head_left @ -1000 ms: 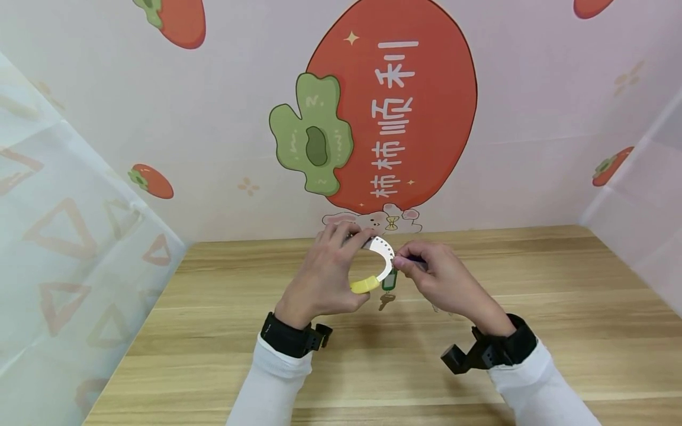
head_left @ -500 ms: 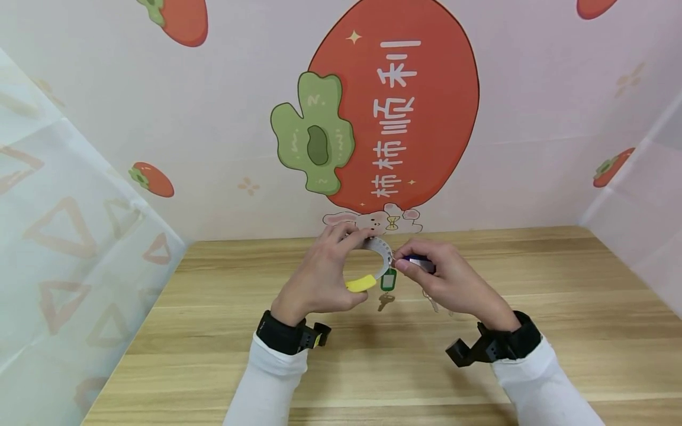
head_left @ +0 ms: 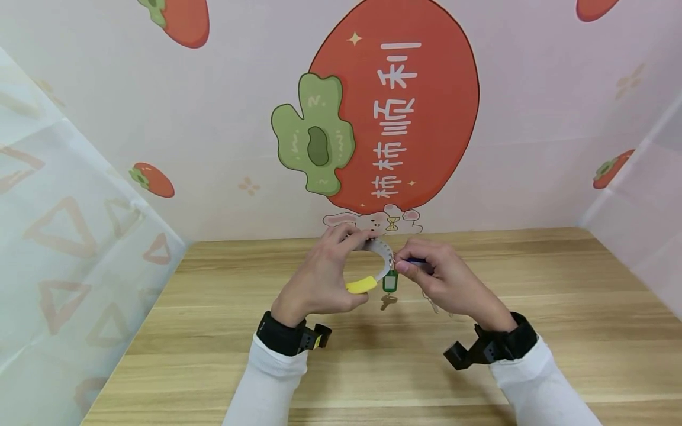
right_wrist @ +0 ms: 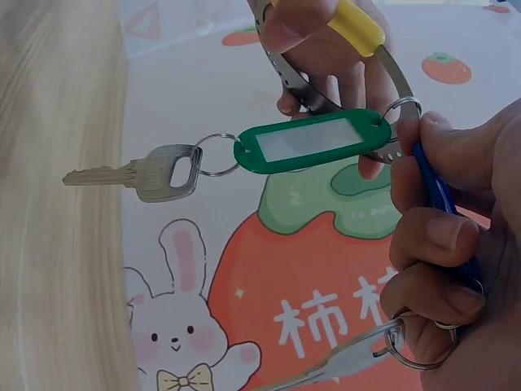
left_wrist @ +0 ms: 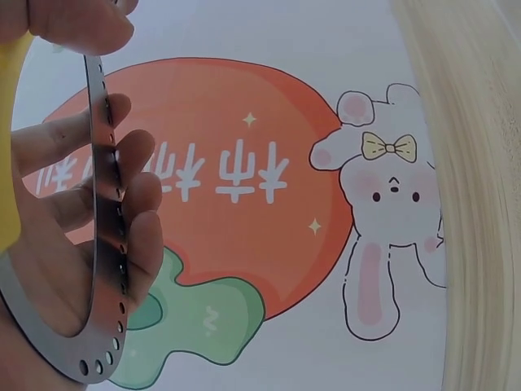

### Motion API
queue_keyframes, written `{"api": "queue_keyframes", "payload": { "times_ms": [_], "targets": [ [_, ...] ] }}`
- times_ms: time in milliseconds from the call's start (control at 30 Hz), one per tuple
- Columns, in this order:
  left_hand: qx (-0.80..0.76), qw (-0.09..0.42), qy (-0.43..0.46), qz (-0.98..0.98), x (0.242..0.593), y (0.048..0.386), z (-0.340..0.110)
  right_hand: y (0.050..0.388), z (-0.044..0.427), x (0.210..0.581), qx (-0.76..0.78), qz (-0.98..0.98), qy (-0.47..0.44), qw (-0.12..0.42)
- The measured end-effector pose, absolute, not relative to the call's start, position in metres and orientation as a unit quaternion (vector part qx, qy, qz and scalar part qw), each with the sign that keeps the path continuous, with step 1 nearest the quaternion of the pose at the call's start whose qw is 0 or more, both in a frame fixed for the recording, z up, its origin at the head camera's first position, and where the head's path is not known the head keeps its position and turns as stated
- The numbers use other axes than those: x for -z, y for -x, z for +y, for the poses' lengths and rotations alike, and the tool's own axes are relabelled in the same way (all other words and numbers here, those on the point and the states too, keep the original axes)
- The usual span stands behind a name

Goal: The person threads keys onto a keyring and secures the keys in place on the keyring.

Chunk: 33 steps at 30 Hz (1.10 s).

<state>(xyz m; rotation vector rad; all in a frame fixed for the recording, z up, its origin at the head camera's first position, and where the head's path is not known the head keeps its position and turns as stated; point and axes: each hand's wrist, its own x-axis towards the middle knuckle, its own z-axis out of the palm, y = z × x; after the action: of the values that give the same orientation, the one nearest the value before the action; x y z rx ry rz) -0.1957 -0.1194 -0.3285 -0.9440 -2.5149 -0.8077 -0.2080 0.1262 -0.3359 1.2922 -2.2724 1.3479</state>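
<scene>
My left hand (head_left: 322,272) holds a curved metal key holder (left_wrist: 104,269), grey with a row of small holes and a yellow grip (head_left: 362,285), upright above the table. A green key tag (right_wrist: 313,142) hangs by its split ring at the holder's right side. A key (right_wrist: 167,173) dangles from the tag's other end. My right hand (head_left: 442,278) pinches at that split ring with thumb and index fingertip. Its curled fingers also hold a blue key tag (right_wrist: 440,187), with a second key (right_wrist: 350,358) on a ring below. Whether the green tag's ring passes through a hole is hidden.
The wooden table (head_left: 213,367) lies beneath both hands. Behind it stands a pale backdrop (head_left: 224,118) printed with a big red persimmon and a rabbit. A white side panel (head_left: 69,266) borders the table on the left.
My right hand turned slightly, so the blue tag came into sight and is now partly covered again. The green tag and its key swung a little. My left hand moved slightly left, then stayed put.
</scene>
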Motion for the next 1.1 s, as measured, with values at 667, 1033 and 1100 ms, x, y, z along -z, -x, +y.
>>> {"api": "queue_keyframes", "payload": {
  "times_ms": [667, 1033, 1100],
  "targets": [
    [0.261, 0.183, 0.338, -0.885, 0.3308, 0.1947, -0.1175, 0.2097, 0.1294, 0.3342, -0.482, -0.781, -0.396, 0.012],
    [0.260, 0.171, 0.337, -0.888, 0.3295, 0.1951, -0.1171, 0.2127, 0.1324, 0.3364, -0.505, -0.755, -0.419, -0.014],
    [0.258, 0.168, 0.337, -0.890, 0.3293, 0.1952, -0.1168, 0.2133, 0.1324, 0.3370, -0.509, -0.750, -0.423, -0.014]
  ]
}}
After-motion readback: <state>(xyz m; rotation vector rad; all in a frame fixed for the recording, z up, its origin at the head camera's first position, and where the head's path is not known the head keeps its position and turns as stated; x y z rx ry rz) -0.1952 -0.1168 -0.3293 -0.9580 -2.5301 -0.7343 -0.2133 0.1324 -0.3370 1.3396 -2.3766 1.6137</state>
